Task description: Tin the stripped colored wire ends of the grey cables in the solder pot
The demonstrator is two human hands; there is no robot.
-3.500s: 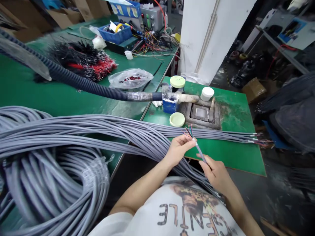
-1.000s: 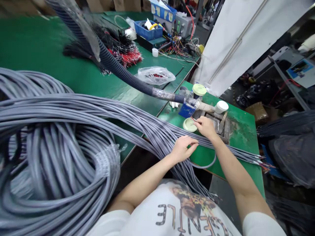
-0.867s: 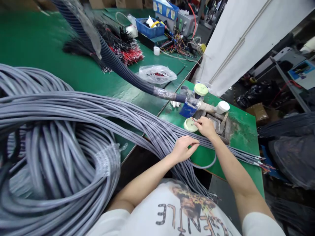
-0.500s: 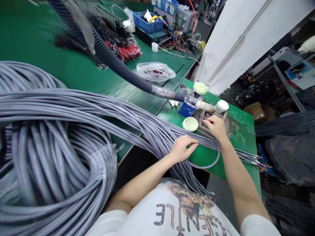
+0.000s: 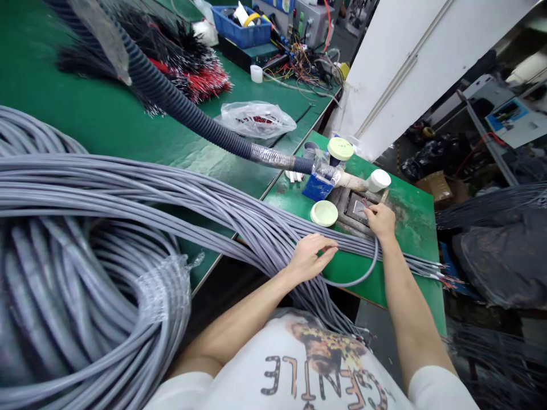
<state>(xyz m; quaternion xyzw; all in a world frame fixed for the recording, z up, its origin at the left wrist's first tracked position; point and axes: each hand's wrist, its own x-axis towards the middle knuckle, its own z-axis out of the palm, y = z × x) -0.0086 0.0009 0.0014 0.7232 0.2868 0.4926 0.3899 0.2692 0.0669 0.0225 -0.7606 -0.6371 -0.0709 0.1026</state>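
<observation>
My right hand (image 5: 379,221) is shut on the end of a grey multi-core cable (image 5: 368,271), and its short coloured wires (image 5: 364,203) point down into a square metal solder pot (image 5: 356,208). The cable curves in a loop from under the bundle up to that hand. My left hand (image 5: 310,257) lies curled on a long bundle of grey cables (image 5: 252,212), which runs across the green bench mat (image 5: 384,273). A pale green lid (image 5: 323,213) sits just left of the pot.
A big grey cable coil (image 5: 85,296) in plastic wrap fills the left. A corrugated black hose (image 5: 183,117) ends above a blue box (image 5: 317,188) near the pot. Black-and-red wire bundles (image 5: 188,74), a plastic bag (image 5: 256,119) and a blue bin (image 5: 239,20) lie behind.
My right hand has moved right from the green lid to above the solder pot, drawing the cable loop wider. My left hand stays on the bundle, and the view has shifted slightly.
</observation>
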